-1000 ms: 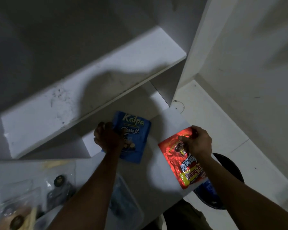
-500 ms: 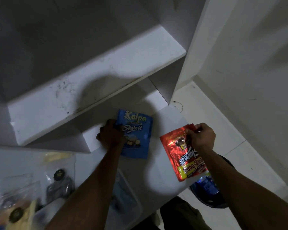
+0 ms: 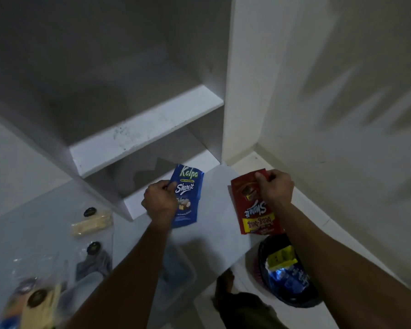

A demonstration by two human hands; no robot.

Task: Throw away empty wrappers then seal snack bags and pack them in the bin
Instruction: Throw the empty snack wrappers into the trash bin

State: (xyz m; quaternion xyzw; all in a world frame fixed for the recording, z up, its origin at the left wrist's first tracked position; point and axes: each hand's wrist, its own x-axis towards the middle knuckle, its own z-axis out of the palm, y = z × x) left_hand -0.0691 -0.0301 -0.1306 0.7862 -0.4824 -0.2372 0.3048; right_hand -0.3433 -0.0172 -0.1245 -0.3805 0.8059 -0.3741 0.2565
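Left grip [image 3: 160,200] pinches the blue Kalpa bag [image 3: 188,198] at its near edge; right grip [image 3: 274,186] pinches the red Beng-Beng bag [image 3: 254,210] by its far corner; both lifted off the surface [image 3: 214,233]; empties belong in the trash basket [image 3: 292,302] below the right grip.

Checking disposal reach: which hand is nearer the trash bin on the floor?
Right. The right hand, gripping the red wrapper, is just above the trash bin in the image; the left hand, holding the blue wrapper, is further left.
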